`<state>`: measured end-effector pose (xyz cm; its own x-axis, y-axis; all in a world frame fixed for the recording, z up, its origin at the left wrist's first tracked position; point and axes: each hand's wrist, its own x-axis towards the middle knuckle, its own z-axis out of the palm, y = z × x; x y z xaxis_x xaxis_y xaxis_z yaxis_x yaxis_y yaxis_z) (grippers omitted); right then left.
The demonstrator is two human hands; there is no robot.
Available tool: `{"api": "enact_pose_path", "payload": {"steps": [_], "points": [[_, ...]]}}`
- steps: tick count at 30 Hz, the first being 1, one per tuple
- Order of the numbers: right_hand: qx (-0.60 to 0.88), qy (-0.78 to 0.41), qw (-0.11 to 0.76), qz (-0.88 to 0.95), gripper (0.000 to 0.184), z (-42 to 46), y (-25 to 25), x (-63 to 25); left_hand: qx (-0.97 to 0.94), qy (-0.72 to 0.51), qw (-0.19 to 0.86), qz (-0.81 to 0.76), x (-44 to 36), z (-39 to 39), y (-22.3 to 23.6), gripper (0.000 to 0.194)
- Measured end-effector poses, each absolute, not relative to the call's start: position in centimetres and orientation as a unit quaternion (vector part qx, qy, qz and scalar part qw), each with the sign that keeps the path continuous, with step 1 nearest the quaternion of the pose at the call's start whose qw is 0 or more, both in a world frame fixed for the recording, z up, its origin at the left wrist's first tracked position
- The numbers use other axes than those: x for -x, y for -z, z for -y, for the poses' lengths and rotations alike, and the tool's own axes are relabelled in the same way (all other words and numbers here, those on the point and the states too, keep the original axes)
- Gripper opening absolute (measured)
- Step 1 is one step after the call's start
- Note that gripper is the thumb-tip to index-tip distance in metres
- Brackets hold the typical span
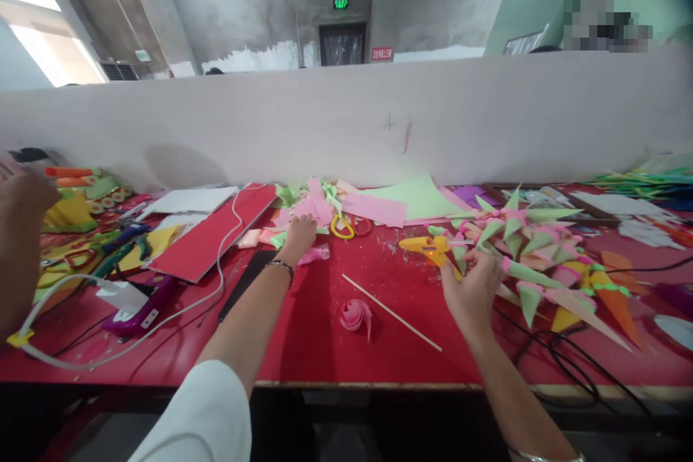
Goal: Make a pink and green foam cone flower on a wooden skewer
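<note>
My left hand [301, 237] reaches over the pile of pink and green paper pieces [319, 202] at the back of the table. Its fingertips point down and away, so what they touch is hidden. Close by lie small plastic-wrapped packets [317, 254] and yellow-handled scissors [342, 226]. My right hand [476, 278] is closed around the grip of a yellow hot glue gun [427, 247], whose nozzle points left. Between my arms, a pink rolled paper flower [354, 315] rests on the red tabletop [314, 346]. A thin wooden stick [393, 312] lies diagonally beside it.
Finished paper flowers [533, 245] are heaped on the right, above black cables [563, 361]. To the left are a red board [216, 234], a white cable, and a purple power strip [141, 314]. Another person's arm [22, 245] shows at the left edge. A white partition [303, 126] stands behind.
</note>
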<state>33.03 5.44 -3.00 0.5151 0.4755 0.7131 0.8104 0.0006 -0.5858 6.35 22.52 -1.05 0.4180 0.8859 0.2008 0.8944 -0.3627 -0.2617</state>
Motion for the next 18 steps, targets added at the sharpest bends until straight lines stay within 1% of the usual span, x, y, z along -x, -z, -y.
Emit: {"api": "enact_pose_path", "payload": {"steps": [2,5,8,11,14,18], "points": [[0.716,0.148,0.490,0.476,0.032,-5.8,3.7,-33.3,0.834,0.009,0.168,0.526,-6.6,-22.6,1.0,0.032],[0.735,0.096,0.444,0.504,0.049,-6.1,4.4,-33.3,0.839,0.011,0.166,0.517,-6.8,-22.7,1.1,0.032],[0.738,0.055,0.426,0.520,0.059,-6.3,4.6,-33.5,0.844,0.022,0.154,0.514,-6.8,-22.7,1.5,0.032],[0.760,0.023,0.407,0.506,0.062,-6.4,4.7,-33.8,0.850,0.038,0.128,0.509,-6.6,-22.7,2.1,0.032],[0.783,0.001,0.357,0.510,0.059,-6.4,4.9,-34.0,0.849,0.067,0.092,0.517,-6.3,-22.7,2.5,0.032],[0.799,0.019,0.299,0.521,0.054,-6.4,5.1,-34.1,0.821,0.145,0.034,0.551,-6.0,-22.7,1.9,0.034]]}}
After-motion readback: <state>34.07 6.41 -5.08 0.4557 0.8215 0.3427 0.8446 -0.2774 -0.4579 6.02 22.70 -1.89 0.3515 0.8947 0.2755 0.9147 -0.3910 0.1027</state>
